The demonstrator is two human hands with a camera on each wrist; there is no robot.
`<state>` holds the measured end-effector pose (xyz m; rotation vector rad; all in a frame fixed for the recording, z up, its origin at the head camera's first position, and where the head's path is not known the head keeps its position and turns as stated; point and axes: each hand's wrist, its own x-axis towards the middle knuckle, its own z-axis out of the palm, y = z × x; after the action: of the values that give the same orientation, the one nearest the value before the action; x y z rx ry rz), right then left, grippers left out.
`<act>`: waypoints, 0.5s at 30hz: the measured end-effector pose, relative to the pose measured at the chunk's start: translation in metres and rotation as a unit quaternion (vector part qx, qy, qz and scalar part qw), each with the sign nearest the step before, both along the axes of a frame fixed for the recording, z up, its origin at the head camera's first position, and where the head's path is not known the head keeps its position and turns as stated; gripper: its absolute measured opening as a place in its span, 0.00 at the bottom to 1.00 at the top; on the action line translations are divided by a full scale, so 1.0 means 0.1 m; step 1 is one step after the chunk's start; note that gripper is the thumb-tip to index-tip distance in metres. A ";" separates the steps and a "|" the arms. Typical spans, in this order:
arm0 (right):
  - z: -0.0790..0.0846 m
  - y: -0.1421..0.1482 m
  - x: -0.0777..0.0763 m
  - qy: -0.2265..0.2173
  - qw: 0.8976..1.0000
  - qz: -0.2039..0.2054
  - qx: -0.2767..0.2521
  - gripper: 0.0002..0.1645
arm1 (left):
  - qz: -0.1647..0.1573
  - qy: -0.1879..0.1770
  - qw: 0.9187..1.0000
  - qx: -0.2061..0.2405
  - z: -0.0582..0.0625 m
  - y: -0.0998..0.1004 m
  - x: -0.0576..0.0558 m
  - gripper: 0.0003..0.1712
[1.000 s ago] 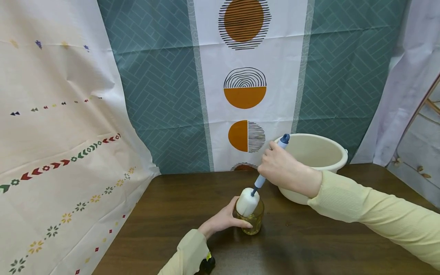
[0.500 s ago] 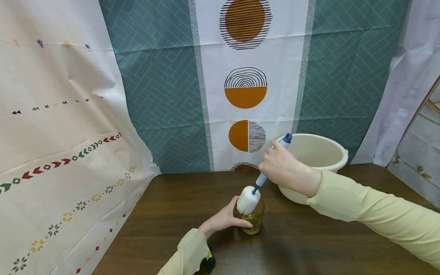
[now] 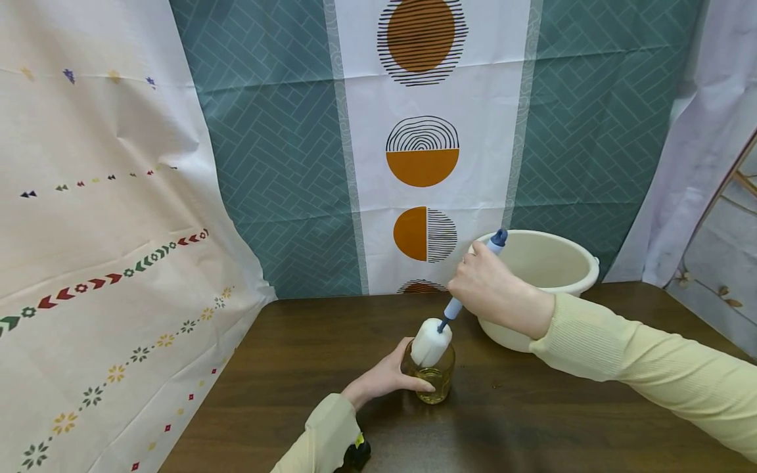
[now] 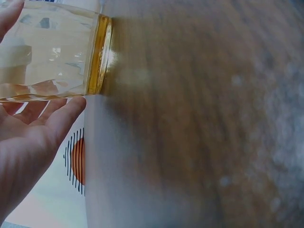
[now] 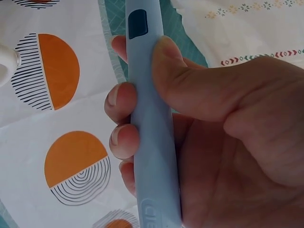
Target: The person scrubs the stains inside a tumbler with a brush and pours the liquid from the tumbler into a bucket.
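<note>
An amber-tinted glass [image 3: 436, 386] stands upright on the table, with the thumb and fingers of my left hand [image 3: 386, 377] holding it from the left side. In the left wrist view, the faceted wall of the glass [image 4: 57, 66] and its thick base show, with the fingers around it. Inside its mouth sits the white sponge head [image 3: 430, 343] of a cup brush, its upper part sticking out above the rim. My right hand [image 3: 483, 288] grips the brush's light blue handle, which leans up to the right. The right wrist view shows fingers wrapped round that handle [image 5: 152, 109], thumb along it.
A large off-white basin [image 3: 573, 279] stands on the brown wooden table [image 3: 532, 420] behind the right forearm. Near the left sleeve lies a small black object [image 3: 357, 454]. Patterned cloths [image 3: 284, 164] hang behind and to the left of the table.
The sponge head has shifted slightly right and up in the glass. The handle's top end and my right hand have moved a little to the right; the left hand and glass stay in place.
</note>
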<state>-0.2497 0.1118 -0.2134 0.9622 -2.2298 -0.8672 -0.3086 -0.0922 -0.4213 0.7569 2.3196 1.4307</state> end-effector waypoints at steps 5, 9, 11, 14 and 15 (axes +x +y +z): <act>0.00 0.02 0.00 0.004 1.000 -0.007 -0.006 0.11 | 0.003 -0.002 1.000 -0.002 0.00 0.00 0.01 0.46; -0.01 0.03 0.01 0.008 1.000 -0.009 -0.009 0.11 | 0.007 -0.004 1.000 -0.003 0.00 0.00 0.01 0.46; -0.01 0.03 0.02 0.011 1.000 -0.010 -0.009 0.11 | 0.009 -0.005 1.000 -0.004 0.00 0.00 0.01 0.45; -0.01 0.04 0.02 0.013 1.000 -0.012 -0.009 0.12 | 0.010 -0.004 1.000 -0.010 0.00 0.00 0.00 0.45; -0.01 0.05 0.03 0.013 1.000 -0.013 -0.008 0.12 | 0.009 -0.003 1.000 -0.009 0.00 0.00 0.00 0.45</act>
<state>-0.2470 0.1165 -0.2143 0.9112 -2.2283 -0.8681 -0.3087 -0.0923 -0.4212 0.7287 2.3369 1.4154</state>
